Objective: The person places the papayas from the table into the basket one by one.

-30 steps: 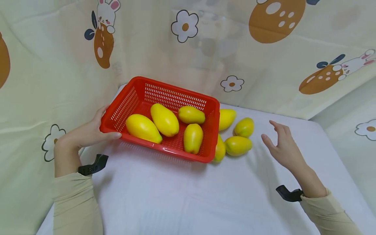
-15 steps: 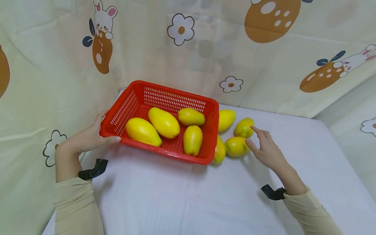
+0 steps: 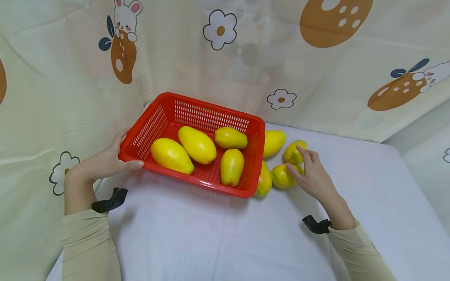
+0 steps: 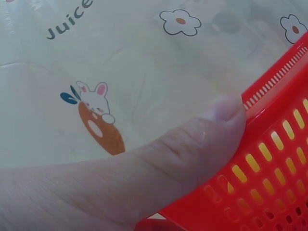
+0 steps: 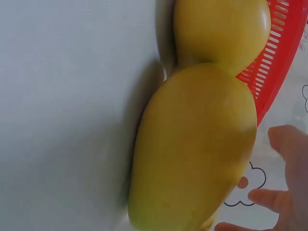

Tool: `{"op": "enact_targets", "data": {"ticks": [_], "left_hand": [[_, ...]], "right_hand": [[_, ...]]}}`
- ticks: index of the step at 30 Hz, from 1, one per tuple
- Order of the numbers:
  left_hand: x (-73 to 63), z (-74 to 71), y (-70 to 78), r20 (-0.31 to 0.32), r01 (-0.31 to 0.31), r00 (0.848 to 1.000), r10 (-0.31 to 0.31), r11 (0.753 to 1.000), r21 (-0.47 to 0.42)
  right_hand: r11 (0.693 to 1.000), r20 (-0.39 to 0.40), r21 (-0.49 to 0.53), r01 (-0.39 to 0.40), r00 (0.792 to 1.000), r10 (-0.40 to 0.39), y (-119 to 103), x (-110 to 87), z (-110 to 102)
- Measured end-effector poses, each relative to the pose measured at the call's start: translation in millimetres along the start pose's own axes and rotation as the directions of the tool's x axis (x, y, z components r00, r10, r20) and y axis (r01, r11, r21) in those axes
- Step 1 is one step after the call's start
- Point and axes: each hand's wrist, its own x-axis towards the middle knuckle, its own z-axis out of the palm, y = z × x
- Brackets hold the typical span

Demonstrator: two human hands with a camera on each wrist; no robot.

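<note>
A red plastic basket point(image 3: 211, 117) stands tilted toward the head camera, with several yellow mangoes point(image 3: 171, 155) in it. My left hand point(image 3: 100, 163) grips its left end, thumb along the front rim; the left wrist view shows the thumb point(image 4: 178, 159) at the basket wall. Beside the basket's right end lie more mangoes, one point(image 3: 264, 180) partly hidden by the rim. My right hand point(image 3: 316, 177) hovers over the two outer ones, a mango point(image 3: 282, 176) in front and another mango point(image 3: 293, 153) behind. In the right wrist view its fingers point(image 5: 291, 149) are spread beside a large mango point(image 5: 192, 149).
A white cloth covers the table point(image 3: 183, 238). A pale printed curtain point(image 3: 168, 50) hangs close behind the basket and along the left side. Another yellow mango point(image 3: 274, 143) lies by the basket's back right corner.
My right hand has moved left from beside the loose mangoes to over the outer two. My left hand keeps its grip on the basket, and the mangoes have stayed in place.
</note>
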Motion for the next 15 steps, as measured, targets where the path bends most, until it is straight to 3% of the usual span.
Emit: {"op": "enact_targets", "data": {"ticks": [6,15], "left_hand": [[2.2,0.6,4.6,-0.013,0.008,1.000,-0.008,1.000,0.004],[-1.9,3.0,3.2,-0.024,0.027,0.999,-0.027,0.999,0.022]], "right_hand": [[1.000,-0.044,-0.010,-0.006,0.999,0.006,1.5,5.9,0.9],[0.999,-0.026,-0.022,-0.043,0.999,0.042,5.7,9.2,9.1]]}}
